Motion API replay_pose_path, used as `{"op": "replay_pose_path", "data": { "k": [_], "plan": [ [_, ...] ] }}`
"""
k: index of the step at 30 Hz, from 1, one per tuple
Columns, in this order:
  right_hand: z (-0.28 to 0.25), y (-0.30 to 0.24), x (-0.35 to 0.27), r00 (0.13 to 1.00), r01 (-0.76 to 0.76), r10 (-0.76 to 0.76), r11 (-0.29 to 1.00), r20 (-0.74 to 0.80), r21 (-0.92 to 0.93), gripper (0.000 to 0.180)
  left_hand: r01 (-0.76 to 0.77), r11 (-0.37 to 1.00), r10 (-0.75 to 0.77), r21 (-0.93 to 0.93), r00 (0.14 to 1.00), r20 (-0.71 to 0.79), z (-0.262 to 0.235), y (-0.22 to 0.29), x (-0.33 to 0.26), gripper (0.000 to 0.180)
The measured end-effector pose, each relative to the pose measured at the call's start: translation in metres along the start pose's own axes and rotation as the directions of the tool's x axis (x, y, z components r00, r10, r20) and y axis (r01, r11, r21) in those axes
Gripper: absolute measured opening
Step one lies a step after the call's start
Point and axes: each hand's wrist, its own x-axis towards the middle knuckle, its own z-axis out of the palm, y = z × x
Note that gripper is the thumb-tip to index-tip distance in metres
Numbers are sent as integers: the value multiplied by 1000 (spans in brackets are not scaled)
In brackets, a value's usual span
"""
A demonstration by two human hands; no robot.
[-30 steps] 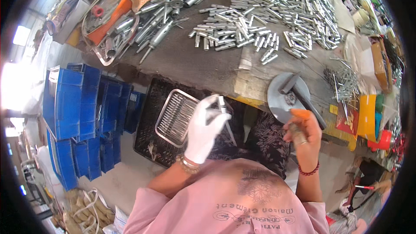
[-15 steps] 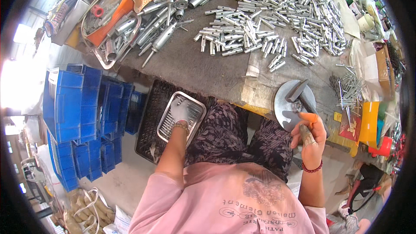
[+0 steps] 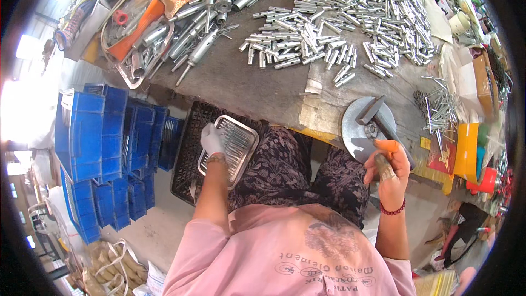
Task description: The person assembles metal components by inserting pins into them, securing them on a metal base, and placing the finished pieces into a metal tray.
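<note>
My left hand (image 3: 212, 140), in a white glove, is at the left rim of a shallow metal tray (image 3: 253, 143). Its fingers look bunched together and cover part of the rim; what they hold, if anything, is hidden. Thin metal rods (image 3: 236, 141) lie side by side in the tray. My right hand (image 3: 390, 167) is raised just in front of a round metal plate (image 3: 356, 131). Its fingers are curled in, with an orange cover on one finger and a tan one on the thumb; I cannot make out anything inside. A hammer (image 3: 381, 118) lies on the plate.
The tray rests on a black plastic crate (image 3: 183, 164) beside my legs. Blue bins (image 3: 87, 142) are stacked at the left. Many short metal tubes (image 3: 356, 16) cover the far bench (image 3: 257, 90). Long nails or pins (image 3: 441, 107) are heaped at right, near a yellow holder (image 3: 467, 151).
My left hand has moved from the middle of the tray, over the rods, to its left rim. My right hand stays near the plate, its fingers slightly more drawn in.
</note>
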Motion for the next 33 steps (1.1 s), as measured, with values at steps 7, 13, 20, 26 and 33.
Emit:
{"op": "replay_pose_path", "data": {
  "k": [7,13,20,26,33],
  "plan": [
    [1,2,-2,995,-88,85,994,49,64,31,-429,902,431,44,900,-61,-1,160,-98,22],
    [4,-3,-6,992,-109,102,990,72,93,37,-867,497,662,-41,348,664,97,239,-207,16],
    [3,-15,-20,950,310,-285,913,129,-264,33,-999,-42,565,34,4,825,196,238,-238,20],
    [-60,-45,-28,889,263,-437,727,-133,-634,21,-995,-95,495,-8,-54,867,213,235,-234,19],
    [-119,-33,33,776,32,-557,503,-296,-864,19,-991,-27,473,134,105,875,207,227,-249,16]
  ]
}}
